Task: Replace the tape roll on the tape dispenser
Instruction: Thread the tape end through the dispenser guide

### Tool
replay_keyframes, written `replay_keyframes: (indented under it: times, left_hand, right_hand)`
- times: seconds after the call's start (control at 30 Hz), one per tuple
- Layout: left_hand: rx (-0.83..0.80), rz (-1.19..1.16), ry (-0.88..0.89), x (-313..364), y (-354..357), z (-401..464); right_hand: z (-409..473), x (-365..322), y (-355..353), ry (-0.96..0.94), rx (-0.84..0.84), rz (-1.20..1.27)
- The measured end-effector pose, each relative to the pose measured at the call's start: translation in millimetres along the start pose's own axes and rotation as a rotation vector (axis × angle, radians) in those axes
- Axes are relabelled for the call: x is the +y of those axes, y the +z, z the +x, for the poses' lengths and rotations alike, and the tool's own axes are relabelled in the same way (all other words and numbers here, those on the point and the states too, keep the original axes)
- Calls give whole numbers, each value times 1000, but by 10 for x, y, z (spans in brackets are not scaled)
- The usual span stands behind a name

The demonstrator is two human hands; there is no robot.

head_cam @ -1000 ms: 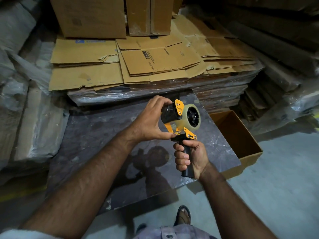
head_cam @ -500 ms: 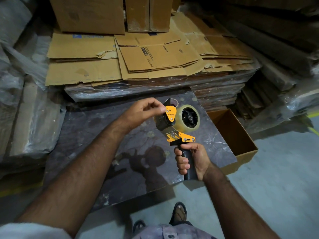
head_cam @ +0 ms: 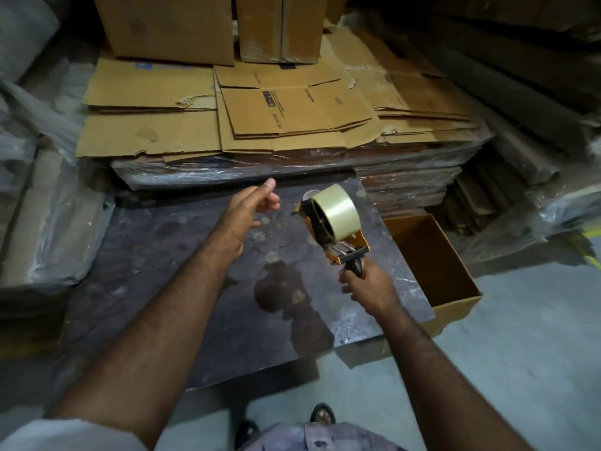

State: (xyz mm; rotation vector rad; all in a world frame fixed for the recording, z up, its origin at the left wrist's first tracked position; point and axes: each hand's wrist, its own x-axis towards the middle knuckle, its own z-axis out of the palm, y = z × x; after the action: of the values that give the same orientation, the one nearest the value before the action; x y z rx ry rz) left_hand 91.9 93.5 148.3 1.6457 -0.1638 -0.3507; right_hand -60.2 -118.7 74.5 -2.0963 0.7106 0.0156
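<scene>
The right hand (head_cam: 367,286) has its fingers clamped on the tape dispenser (head_cam: 338,237) handle above the dark worktop (head_cam: 162,271); the tape roll (head_cam: 336,211) sits mounted. At nine o'clock, the left hand (head_cam: 250,206) hovers empty, fingers loosely apart.

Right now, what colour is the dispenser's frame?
Orange-yellow on the tape dispenser; the head view shows it, below the roll.

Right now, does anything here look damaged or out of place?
Yes. The flattened cardboard sheet atop the stack has a torn, ragged edge near its right end. The tape dispenser in the right hand looks intact.
</scene>
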Motion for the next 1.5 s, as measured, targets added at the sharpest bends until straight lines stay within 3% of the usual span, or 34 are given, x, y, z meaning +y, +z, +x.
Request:
replay_keyframes:
  times: [0.13,0.33,0.57,0.77,0.97,1.1,1.27,1.4,1.5]
  left_hand:
    - [-8,13,-27,30,241,-6]
    - [36,41,-64,-219,557,39]
    - [119,56,-58,-422,669,-56]
    - [167,89,-62,-428,665,-144]
    - [185,112,-106,-460,705,-200]
    - [185,120,-144,-516,778,-233]
    - [164,93,-99,-512,900,-236]
    - [81,206,-46,-570,990,-206]
    - [26,346,-2,-653,1044,-178]
  right_hand:
    - [202,163,-142,-149,187,-515]
    - [465,403,-285,-446,326,-865]
    - [575,650,-367,-565,379,-1025]
    - [620,587,-418,-443,243,-1057]
    - [574,613,-410,-363,139,-878]
    - [502,626,-401,-196,103,-679]
    - [504,644,-438,0,-30,-257]
    - [416,547,-467,260,-236,335]
    - [382,502,-517,468,-345,473]
